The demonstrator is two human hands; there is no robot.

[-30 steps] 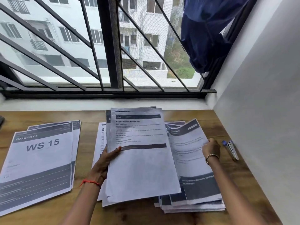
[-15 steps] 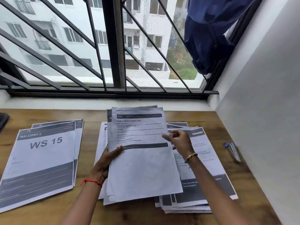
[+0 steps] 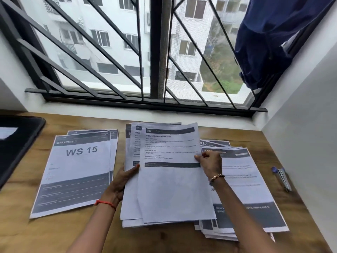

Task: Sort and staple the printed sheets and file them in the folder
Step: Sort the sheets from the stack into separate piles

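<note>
A stack of printed sheets point(image 3: 169, 189) stands tilted up at the middle of the wooden table. My left hand point(image 3: 124, 178) grips its left edge, thumb on the front. My right hand point(image 3: 211, 163) pinches the right edge of the top sheet, which is pulled a little to the right of the sheets under it. A second pile of sheets point(image 3: 242, 190) lies flat to the right, partly under my right arm. To the left lies a pile headed "WS 15" point(image 3: 76, 172). A black folder point(image 3: 16, 143) sits at the far left edge.
A blue and silver stapler point(image 3: 281, 177) lies near the right wall. The barred window point(image 3: 160, 52) runs along the back of the table, with a blue cloth point(image 3: 269, 39) hanging at its right. The white wall closes the right side.
My right hand left the right pile and came across to the held stack, where it now pinches the top sheet's right edge and has shifted that sheet to the right. The view swung left.
</note>
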